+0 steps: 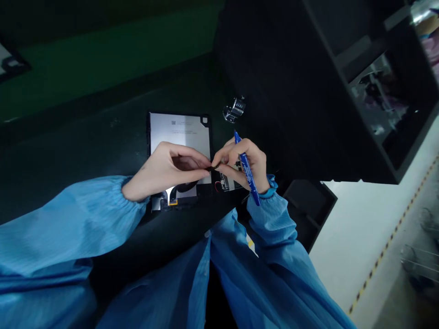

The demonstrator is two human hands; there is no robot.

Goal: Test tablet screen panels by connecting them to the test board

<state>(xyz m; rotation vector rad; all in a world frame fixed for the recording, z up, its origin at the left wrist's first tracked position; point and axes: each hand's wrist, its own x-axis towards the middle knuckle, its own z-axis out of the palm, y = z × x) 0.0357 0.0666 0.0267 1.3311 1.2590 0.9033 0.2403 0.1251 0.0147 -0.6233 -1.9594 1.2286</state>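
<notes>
My left hand point(174, 167) is closed, thumb and fingertips pinching one end of a small dark piece point(214, 167) whose kind I cannot make out. The thumb and index finger of my right hand point(245, 162) meet it from the other side. A blue marker pen point(249, 176) is also held in my right hand, slanting across the fingers. Beneath my left hand lies a flat screen panel point(188, 132), silver back up, with an orange-edged flex cable point(173, 202) at its lower edge. Partly hidden under my right hand is a circuit board point(226, 183) with a thin red wire.
A chrome tally counter point(236, 108) sits on the dark table beyond my right hand. A large black open-fronted box point(291, 91) stands at the right, with a black tray point(306, 208) below it. Another panel's corner point(8, 61) shows at far left.
</notes>
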